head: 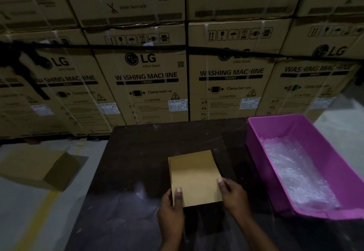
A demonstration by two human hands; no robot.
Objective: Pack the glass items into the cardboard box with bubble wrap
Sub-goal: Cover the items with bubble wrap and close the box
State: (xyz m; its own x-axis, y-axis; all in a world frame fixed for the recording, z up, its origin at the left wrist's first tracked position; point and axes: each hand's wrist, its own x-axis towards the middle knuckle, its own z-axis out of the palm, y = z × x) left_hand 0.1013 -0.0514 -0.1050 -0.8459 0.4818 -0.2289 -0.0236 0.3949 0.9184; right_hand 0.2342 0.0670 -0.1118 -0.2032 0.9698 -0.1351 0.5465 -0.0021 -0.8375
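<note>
A small brown cardboard box (194,176) lies folded flat on the dark table (141,152), near its middle. My left hand (171,209) grips the box's near left corner, thumb on top. My right hand (232,195) holds the near right edge, thumb on top too. Bubble wrap (291,172) lies bunched inside a purple plastic tub (334,164) on the table's right side. No glass items show in the dim view.
A wall of large washing-machine cartons (145,77) stands close behind the table, crossed by a black strap (137,47). A flattened cardboard sheet (37,166) lies on the grey floor at the left, near a yellow floor line (39,213).
</note>
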